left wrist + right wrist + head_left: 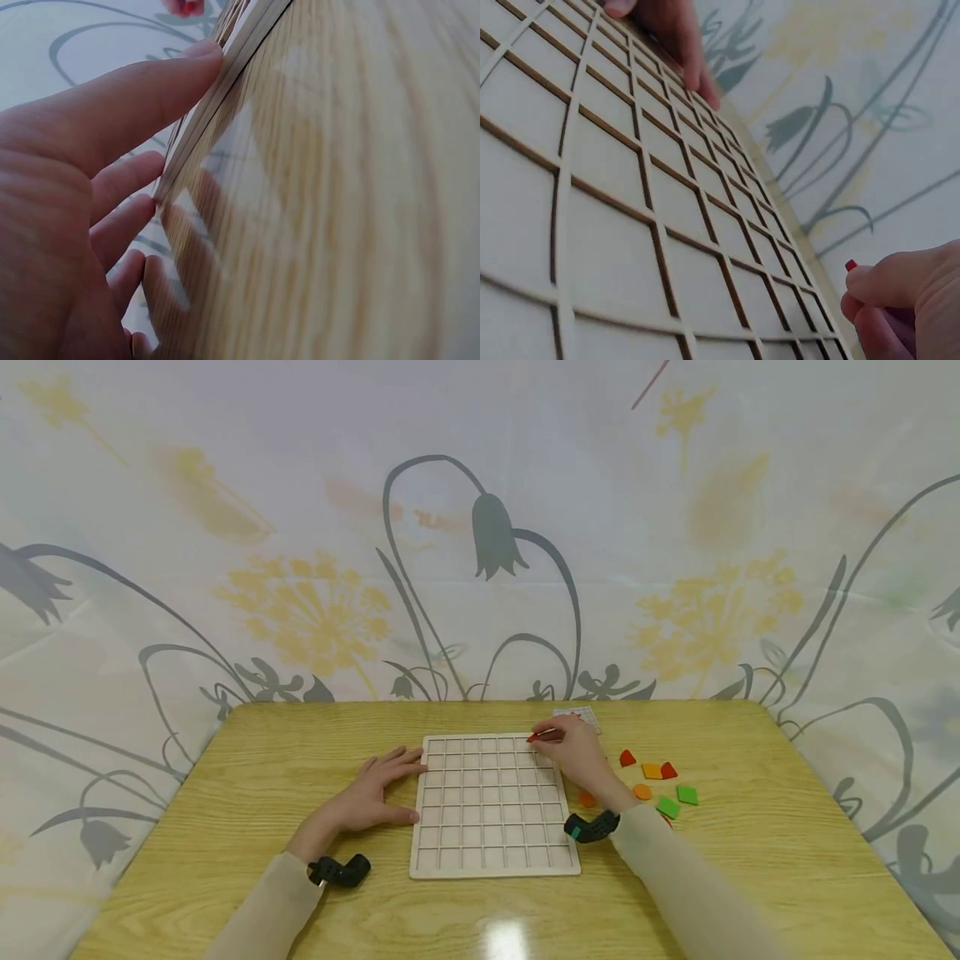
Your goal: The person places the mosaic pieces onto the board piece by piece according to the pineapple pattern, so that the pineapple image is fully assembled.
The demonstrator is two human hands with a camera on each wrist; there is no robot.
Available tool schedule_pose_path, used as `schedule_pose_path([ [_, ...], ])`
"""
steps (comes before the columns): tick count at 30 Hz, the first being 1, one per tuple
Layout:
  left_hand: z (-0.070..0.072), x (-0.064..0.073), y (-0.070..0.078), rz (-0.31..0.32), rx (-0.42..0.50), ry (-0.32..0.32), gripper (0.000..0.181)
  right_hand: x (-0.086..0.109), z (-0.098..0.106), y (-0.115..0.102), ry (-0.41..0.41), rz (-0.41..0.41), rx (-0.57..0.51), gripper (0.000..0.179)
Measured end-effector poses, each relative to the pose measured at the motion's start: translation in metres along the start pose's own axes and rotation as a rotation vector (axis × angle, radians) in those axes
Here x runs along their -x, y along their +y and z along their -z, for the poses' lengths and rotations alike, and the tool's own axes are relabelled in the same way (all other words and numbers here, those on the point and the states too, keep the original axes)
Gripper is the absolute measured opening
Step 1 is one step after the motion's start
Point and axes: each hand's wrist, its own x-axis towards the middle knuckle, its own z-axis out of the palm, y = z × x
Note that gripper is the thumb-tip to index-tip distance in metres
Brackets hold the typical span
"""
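Observation:
A pale wooden grid board point(491, 814) with square cells lies flat on the table. My right hand point(581, 756) pinches a small red piece point(533, 737) between thumb and fingers, over the board's far right corner. In the right wrist view only a tip of that red piece point(851, 265) sticks out past the thumb; the rest is hidden by the fingers. On the other side, my left hand point(367, 797) rests with extended, spread fingers, their tips at the board's left edge. The left wrist view shows its thumb point(161, 86) against the board's side point(217, 94).
Right of the board lie loose flat pieces: a red one point(627, 758), an orange square point(651, 771), an orange round point(642, 792) and green squares point(687, 794). A printed card point(588, 718) lies behind the right hand. A flower-patterned cloth point(450, 635) hangs behind the table point(300, 735).

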Motion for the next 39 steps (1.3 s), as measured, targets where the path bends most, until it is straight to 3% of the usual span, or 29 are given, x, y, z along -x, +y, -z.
schedule_pose_path([
  [5,0.0,0.001,0.0,0.01,0.003,-0.006,0.073,-0.005,-0.029,-0.008,-0.111,0.013,-0.015,0.02],
  [13,0.0,0.001,0.001,0.008,-0.029,-0.004,0.073,-0.011,-0.052,-0.014,-0.168,0.043,-0.038,0.013],
  [22,-0.003,-0.001,0.003,0.011,-0.042,0.008,0.074,-0.013,-0.058,-0.01,-0.148,0.043,-0.034,0.01],
  [39,-0.004,0.0,0.002,0.015,-0.031,0.01,0.073,-0.011,-0.058,-0.008,-0.159,0.129,0.05,0.007],
])
